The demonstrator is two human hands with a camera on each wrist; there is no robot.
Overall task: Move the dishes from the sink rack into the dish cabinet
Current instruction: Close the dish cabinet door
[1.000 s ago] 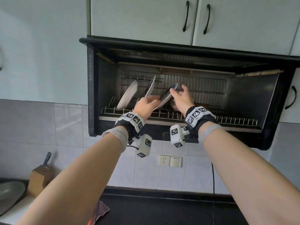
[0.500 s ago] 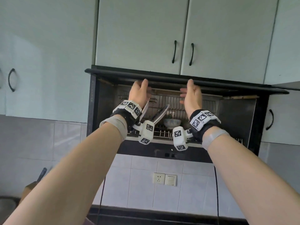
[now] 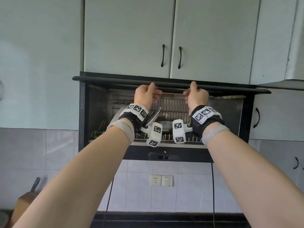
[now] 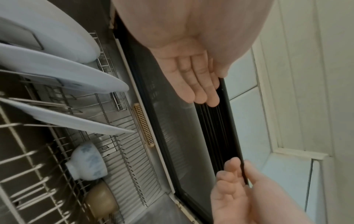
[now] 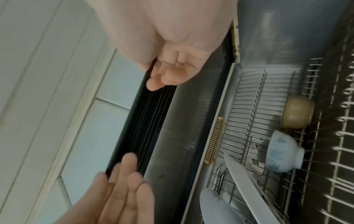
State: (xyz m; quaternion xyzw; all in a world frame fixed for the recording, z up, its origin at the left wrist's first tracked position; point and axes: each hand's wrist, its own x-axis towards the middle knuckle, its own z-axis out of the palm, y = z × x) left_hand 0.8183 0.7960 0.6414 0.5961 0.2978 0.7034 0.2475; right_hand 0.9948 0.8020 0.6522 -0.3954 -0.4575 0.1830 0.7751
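The black dish cabinet (image 3: pixel 83 112) hangs under the wall cupboards with its flap door (image 3: pixel 172 82) lifted. My left hand (image 3: pixel 146 96) and right hand (image 3: pixel 196 96) both hold the door's front edge, thumbs above and fingers below. From the left wrist, the left hand (image 4: pixel 193 78) lies along the door (image 4: pixel 210 128), and the right hand (image 4: pixel 233 181) pinches its rim. White plates (image 4: pixel 57 72) stand in the wire rack (image 4: pixel 122 151), beside a blue-patterned bowl (image 4: pixel 88 162) and a brown bowl (image 4: pixel 101 200). The right wrist view shows the same bowls (image 5: pixel 283 153) and a plate (image 5: pixel 247 181).
Pale wall cupboards with black handles (image 3: pixel 162 55) sit directly above the door. A range hood (image 3: pixel 294 46) juts out at the upper right. On the tiled wall below are a socket and a switch (image 3: pixel 161 180). A wooden knife block (image 3: pixel 24 199) stands at the lower left.
Both hands let go of the plate set in the rack, rose to the lifted door's front edge, and now curl round it. The head view tilted upward.
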